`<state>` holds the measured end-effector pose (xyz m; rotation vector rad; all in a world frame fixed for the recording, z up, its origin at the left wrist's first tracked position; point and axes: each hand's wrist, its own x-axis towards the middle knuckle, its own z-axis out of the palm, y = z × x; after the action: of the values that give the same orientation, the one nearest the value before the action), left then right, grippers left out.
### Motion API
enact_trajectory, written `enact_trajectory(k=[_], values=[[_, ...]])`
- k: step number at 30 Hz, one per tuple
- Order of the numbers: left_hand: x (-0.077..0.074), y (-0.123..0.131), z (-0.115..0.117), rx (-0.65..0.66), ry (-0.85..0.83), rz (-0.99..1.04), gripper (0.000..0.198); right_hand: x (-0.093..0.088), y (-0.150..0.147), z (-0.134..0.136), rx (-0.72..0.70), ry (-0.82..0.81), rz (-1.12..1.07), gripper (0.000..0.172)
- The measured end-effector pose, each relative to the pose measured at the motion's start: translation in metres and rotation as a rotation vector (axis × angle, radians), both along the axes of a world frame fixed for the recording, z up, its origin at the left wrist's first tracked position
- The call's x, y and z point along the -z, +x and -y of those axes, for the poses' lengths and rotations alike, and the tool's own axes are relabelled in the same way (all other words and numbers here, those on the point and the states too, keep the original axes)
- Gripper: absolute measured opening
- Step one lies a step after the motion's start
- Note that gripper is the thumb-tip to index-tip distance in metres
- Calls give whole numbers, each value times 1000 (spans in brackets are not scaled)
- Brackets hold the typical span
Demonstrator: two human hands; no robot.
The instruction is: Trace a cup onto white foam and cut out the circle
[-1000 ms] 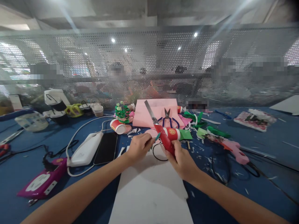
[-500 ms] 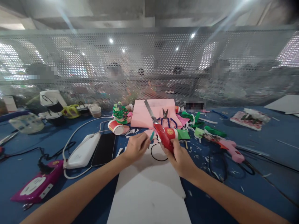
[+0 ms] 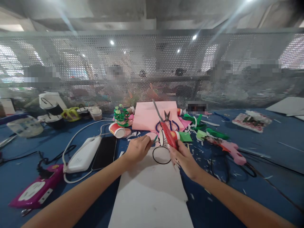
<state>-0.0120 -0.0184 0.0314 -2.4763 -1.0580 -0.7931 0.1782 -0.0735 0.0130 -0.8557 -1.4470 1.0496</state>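
Observation:
My right hand point(image 3: 185, 160) is closed around the red handle of a utility knife point(image 3: 170, 136), whose long grey blade points up and away. A thin teal-green piece point(image 3: 155, 138) sticks out of my left hand point(image 3: 139, 148), whose fingers are pinched together; its kind is unclear. Both hands are above a white board point(image 3: 152, 193), which bears a black ring point(image 3: 162, 155); I cannot tell whether it is drawn or loose. Just behind the knife lies a red paper cup point(image 3: 175, 135). Blue-handled scissors point(image 3: 167, 117) rest farther back on pink paper point(image 3: 144, 115).
Left of the board are a black phone point(image 3: 105, 152), a white power bank point(image 3: 83, 155), and a purple power strip point(image 3: 38, 186). Another red cup point(image 3: 117, 130) lies near a green paper tree point(image 3: 121, 115). A pink glue gun point(image 3: 235, 152), cords and paper scraps occupy the right.
The knife has turned in my right hand, its blade now edge-on, and my right fingers have shifted along the handle. My left hand has tipped over slightly, showing less of the teal-green piece.

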Motion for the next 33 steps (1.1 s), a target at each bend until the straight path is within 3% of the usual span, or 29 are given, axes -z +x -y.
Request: enact_trajectory(k=[3,9,12,18,22,28,33], values=[[1,-3,-4,-62,-86,52,24,-1,5,-6,-76,-80,-222,28],[0,4,4,166,-196,-114,17,-5,16,-19,-69,-127,-353,34],[3,7,3,112,-208,-158,20,-8,20,-20,-108,-190,-400,30],[7,0,-2,-34,-287,-228,64,-12,25,-19,-262,-376,-487,22],[1,-6,0,-106,-374,-298,90,-13,26,-18,-289,-390,-453,18],[-14,-15,1,-84,-528,-379,108,-16,25,-16,-273,-352,-344,18],[-16,-20,-5,-35,-645,-490,113,-9,28,-26,-139,-232,-158,30]])
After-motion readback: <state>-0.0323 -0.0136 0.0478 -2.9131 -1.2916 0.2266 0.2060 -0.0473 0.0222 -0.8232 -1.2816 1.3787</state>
